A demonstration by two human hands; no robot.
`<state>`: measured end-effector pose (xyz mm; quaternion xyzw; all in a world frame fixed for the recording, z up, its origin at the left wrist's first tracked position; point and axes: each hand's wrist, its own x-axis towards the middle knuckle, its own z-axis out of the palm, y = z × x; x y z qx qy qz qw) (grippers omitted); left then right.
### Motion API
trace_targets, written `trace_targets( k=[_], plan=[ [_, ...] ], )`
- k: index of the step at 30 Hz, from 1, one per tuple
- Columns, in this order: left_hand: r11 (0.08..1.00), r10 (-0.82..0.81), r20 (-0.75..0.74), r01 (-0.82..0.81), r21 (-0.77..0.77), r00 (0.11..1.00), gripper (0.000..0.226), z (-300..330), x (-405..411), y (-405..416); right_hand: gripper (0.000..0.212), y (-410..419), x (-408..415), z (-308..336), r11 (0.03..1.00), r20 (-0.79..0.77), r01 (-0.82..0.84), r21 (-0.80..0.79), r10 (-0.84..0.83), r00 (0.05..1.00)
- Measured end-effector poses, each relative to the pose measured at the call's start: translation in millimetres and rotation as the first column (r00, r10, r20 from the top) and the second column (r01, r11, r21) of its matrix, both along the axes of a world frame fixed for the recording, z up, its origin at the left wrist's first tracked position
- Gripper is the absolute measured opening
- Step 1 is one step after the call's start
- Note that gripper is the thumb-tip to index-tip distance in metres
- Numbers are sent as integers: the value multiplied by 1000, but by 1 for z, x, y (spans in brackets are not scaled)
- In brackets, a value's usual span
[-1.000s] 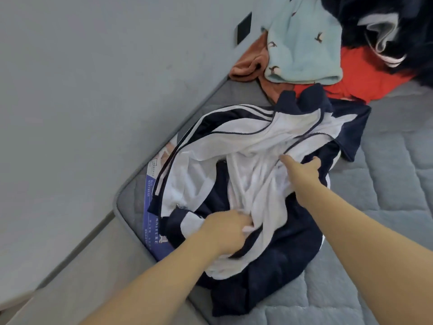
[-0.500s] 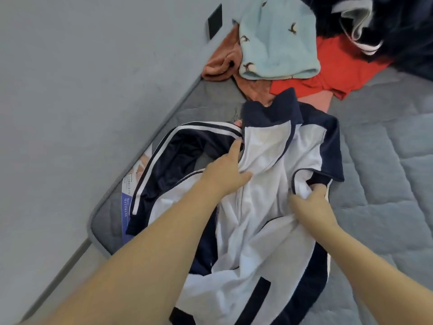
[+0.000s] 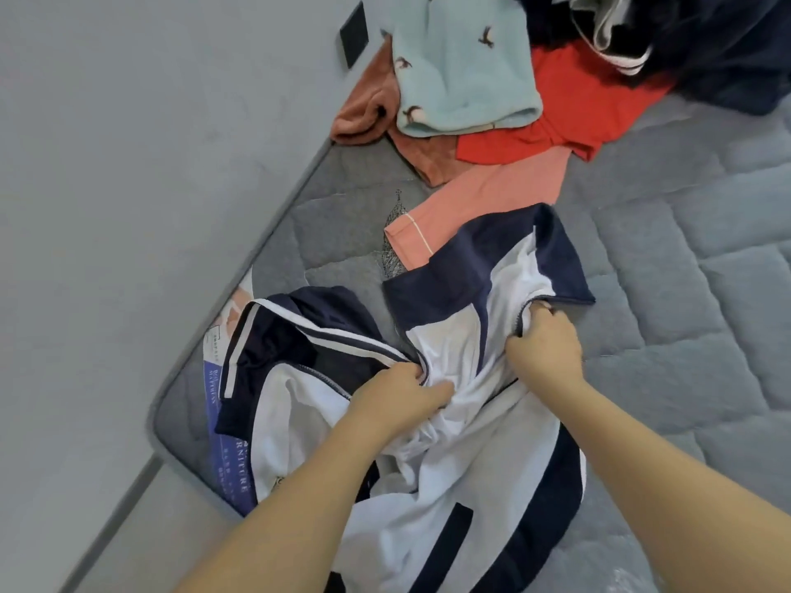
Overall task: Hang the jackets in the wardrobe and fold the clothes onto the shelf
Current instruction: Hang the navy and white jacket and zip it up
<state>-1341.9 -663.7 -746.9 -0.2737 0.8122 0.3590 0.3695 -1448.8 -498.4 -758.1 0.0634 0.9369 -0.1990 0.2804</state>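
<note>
Your left hand (image 3: 402, 393) and right hand (image 3: 543, 348) each clutch the white front of the navy-and-white jacket (image 3: 449, 442), sprawled at the mattress (image 3: 685, 293) corner nearest the wall. Soft, light, floppy: likely best taken by collar or shoulders.

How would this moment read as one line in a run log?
step: opening jacket | left hand: grips white front | right hand: grips zipper edge | place: mattress
</note>
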Motion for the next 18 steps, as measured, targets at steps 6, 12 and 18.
trace_targets(
  k=[6, 12, 18],
  plan=[
    [994, -41, 23, 43, -105, 999, 42, 1, 4, 5, 47, 8, 17, 10, 919, 112, 253, -302, -229, 967],
    [725, 669, -104, -614, 312, 736, 28, 38, 14, -23, 54, -7, 30, 33, 677, 322, 478, -560, -354, 878],
    [124, 987, -4, -734, 668, 164, 33, 155, 27, -63, 49, -73, 50, 126, 580, 344, 420, -698, -243, 907]
  ],
)
